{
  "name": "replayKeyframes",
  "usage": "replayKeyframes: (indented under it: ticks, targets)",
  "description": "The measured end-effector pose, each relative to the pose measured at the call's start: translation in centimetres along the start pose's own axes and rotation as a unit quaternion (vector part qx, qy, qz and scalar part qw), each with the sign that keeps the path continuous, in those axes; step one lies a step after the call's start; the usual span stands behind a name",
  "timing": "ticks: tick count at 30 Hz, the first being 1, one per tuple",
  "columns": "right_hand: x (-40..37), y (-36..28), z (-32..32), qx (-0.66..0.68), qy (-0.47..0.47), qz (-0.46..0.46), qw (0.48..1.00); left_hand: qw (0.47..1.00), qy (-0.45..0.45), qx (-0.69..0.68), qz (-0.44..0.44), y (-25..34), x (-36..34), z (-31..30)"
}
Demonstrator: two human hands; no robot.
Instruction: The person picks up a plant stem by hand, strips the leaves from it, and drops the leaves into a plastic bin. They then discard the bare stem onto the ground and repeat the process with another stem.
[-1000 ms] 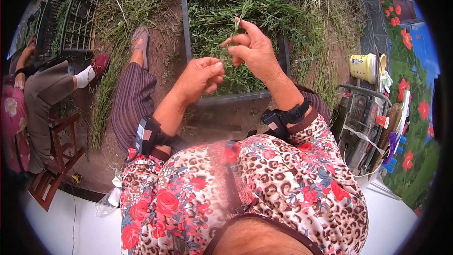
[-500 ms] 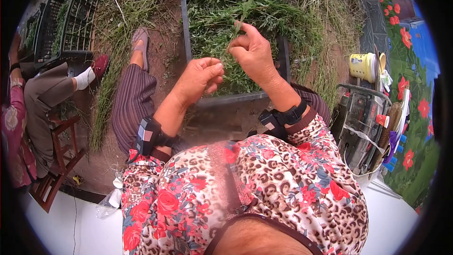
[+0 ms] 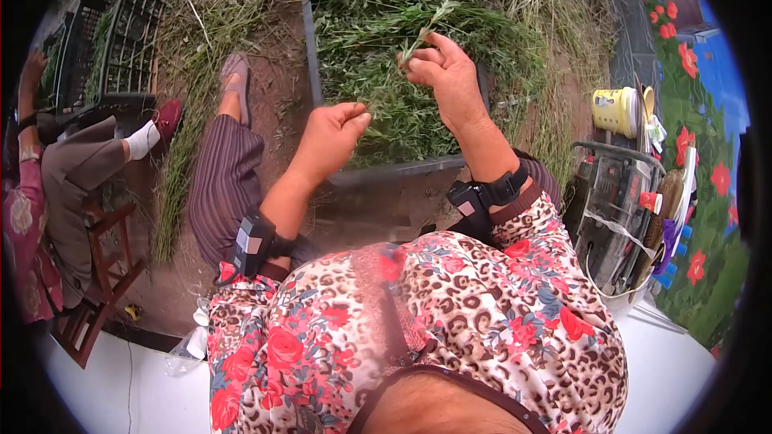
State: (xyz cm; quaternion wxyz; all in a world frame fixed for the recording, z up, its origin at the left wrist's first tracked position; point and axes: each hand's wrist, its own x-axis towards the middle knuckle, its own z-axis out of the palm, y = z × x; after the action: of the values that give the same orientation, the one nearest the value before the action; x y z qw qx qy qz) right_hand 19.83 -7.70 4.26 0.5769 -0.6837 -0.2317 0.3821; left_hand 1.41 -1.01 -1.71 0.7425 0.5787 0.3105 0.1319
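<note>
Showing slim, pale-green leaves, the sprig (image 3: 425,32) is pinched between the right fingers (image 3: 441,42).

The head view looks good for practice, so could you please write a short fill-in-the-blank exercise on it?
The person's ____ hand holds a leafy sprig.
Cut greenery fills the tub.
The slatted crate is on the tub's ____ side.
The bucket is mainly ____.

Missing words: right; left; yellow.
</note>
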Motion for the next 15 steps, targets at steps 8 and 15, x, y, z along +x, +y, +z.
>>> replayKeyframes:
  ticks: [8, 15]
  targets:
    - [-0.3, -0.5, 0.0, 0.025, -0.029, -0.009, 0.999, 0.982, 0.041, 0.153, 0.103, 1.0, -0.3, 0.2]
    - [-0.1, -0.2, -0.1, 0.013, -0.031, -0.016, 0.999, 0.976, 0.042, 0.179, 0.116, 1.3, -0.3, 0.2]
